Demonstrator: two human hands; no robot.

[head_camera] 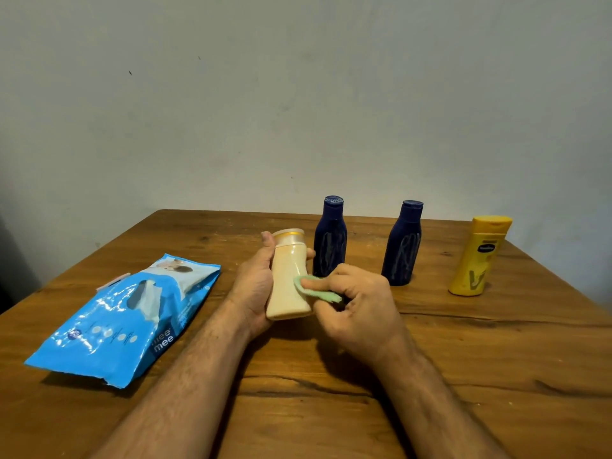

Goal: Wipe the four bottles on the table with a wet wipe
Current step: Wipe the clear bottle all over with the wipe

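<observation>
Cream bottle in left hand

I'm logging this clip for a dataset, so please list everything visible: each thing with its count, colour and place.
Cream plastic bottle with gold-rimmed cap: one, cream, held above the table centre.
Dark blue plastic bottles: two, navy with scribbled marks, upright behind the hands.
Yellow plastic lotion bottle: one, yellow, upright at far right.
Green wet wipe: one, pale green, pressed on the cream bottle.
Blue wet-wipe pack: one, blue and white, lying at left.
Wooden table: one, brown.
Grey wall: behind.
Left hand: grips the cream bottle.
Right hand: pinches the wipe.
</observation>
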